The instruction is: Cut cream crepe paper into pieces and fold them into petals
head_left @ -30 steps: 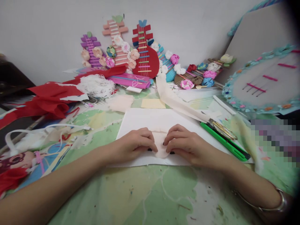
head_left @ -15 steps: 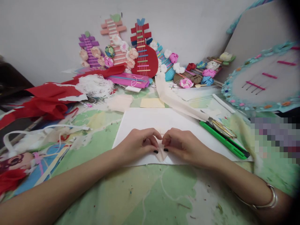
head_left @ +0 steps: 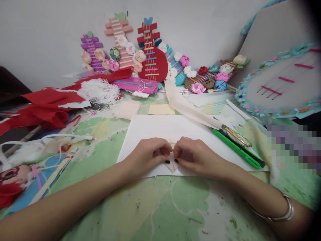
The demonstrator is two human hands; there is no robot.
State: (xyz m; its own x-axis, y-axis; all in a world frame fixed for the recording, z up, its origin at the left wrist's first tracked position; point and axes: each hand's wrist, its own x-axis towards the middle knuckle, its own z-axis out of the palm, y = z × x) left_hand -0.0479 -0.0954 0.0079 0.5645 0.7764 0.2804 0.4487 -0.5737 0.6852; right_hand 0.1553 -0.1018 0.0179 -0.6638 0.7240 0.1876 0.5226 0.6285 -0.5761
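A small piece of pale peach paper (head_left: 172, 167), with creases across it, lies low on a white sheet (head_left: 147, 129). My left hand (head_left: 154, 155) pinches its left side between thumb and curled fingers. From the right, my right hand (head_left: 193, 155) pinches the same piece, its fingertips close to those of the left. Both hands hide much of the piece, so its full shape is not visible. Right of my right hand lie a green box cutter (head_left: 235, 147) and gold-handled scissors (head_left: 237, 135) on the sheet's edge.
A cream paper strip (head_left: 188, 113) runs back from the scissors. Behind stand several flower-decorated toy lutes, among them a red one (head_left: 154, 63). Red cloth (head_left: 47, 103) and white thread (head_left: 100, 92) are heaped at left. A round blue-trimmed panel (head_left: 281, 83) leans at right.
The whole view has shifted slightly, with things sitting a little further left. Both hands stay on the peach paper, their fingertips barely moved.
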